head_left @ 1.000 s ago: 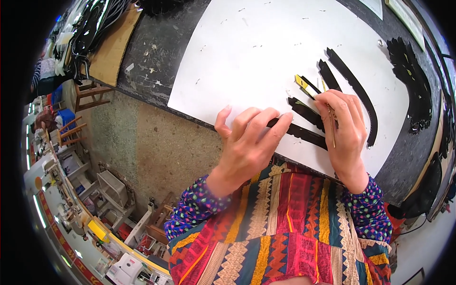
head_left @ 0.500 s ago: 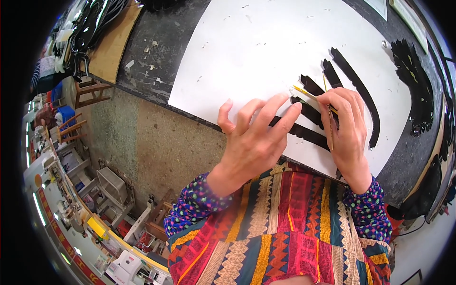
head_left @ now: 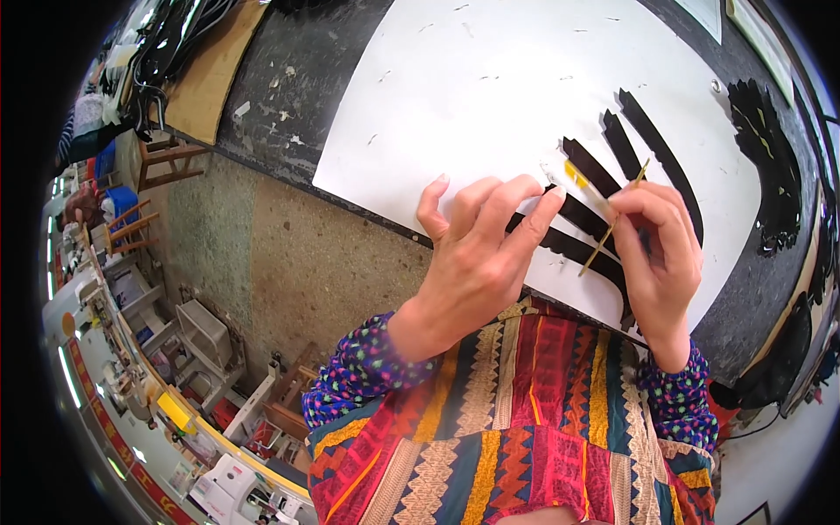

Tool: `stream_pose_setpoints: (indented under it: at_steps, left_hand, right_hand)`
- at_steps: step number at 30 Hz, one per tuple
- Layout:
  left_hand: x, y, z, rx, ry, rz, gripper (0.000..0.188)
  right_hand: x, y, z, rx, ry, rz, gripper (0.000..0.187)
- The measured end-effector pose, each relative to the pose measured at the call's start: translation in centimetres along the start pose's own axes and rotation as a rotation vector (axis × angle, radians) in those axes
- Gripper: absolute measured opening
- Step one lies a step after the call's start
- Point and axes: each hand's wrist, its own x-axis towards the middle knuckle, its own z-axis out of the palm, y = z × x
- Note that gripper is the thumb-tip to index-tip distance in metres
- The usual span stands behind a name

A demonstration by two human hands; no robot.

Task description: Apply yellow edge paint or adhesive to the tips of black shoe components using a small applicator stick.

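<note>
My left hand (head_left: 481,249) lies with its fingers spread near the front edge of a white sheet (head_left: 472,114). Its index fingertip rests on the end of a short black strip (head_left: 579,214); a longer black strip (head_left: 573,248) passes beneath that hand. Pinched in my right hand (head_left: 661,254) is a thin yellow stick (head_left: 597,251), slanting across the strips. A second slender tool (head_left: 574,173), yellow near its end and blurred, also extends from the pinch toward my left fingertip. Further black strips (head_left: 620,144) fan out beyond my right hand, which hides parts of them.
A dark worktable (head_left: 293,79) carries the sheet. At its right lies a bundle of black strips (head_left: 766,166). Brown cardboard (head_left: 206,87) with black material sits at the far left. Beside the table stand a wooden stool (head_left: 171,164) and a sewing machine (head_left: 232,490).
My right hand has shifted slightly right and down, opening a gap from the left hand. The thin yellow stick has swung to a diagonal. My left hand has moved slightly right with the sheet.
</note>
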Motion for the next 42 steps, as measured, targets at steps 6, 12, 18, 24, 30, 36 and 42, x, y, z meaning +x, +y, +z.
stream_pose_setpoints:
  at_steps: [6,12,18,24,30,36,42]
  left_hand:
    - [-0.4,0.0,-0.2,0.049,0.005,0.003,0.044]
    - [-1.0,0.0,-0.8,0.099,-0.010,-0.032,0.042]
    - [-2.4,-0.4,-0.2,0.148,0.092,0.009,0.038]
    - [-2.3,-0.4,0.4,0.279,0.073,0.030,0.041]
    - [-2.4,-0.3,1.2,0.298,0.100,0.000,0.049]
    - [-2.3,-0.6,0.7,0.319,0.055,0.041,0.041]
    - [-2.5,-0.3,1.1,0.287,0.099,-0.003,0.045]
  right_hand:
    - [-0.6,-0.4,-0.2,0.071,-0.160,0.126,0.021]
    - [0.1,-0.6,0.0,0.038,-0.239,0.074,0.021]
    - [0.5,-0.6,-0.1,0.018,-0.299,0.029,0.020]
    - [0.5,-1.2,0.1,0.018,-0.277,0.100,0.019]
    - [0.4,-1.0,0.2,0.013,-0.270,0.077,0.019]
    - [-0.9,-1.1,0.5,-0.042,-0.153,0.005,0.027]
    - [-1.9,-0.3,1.4,-0.103,-0.076,-0.131,0.036]
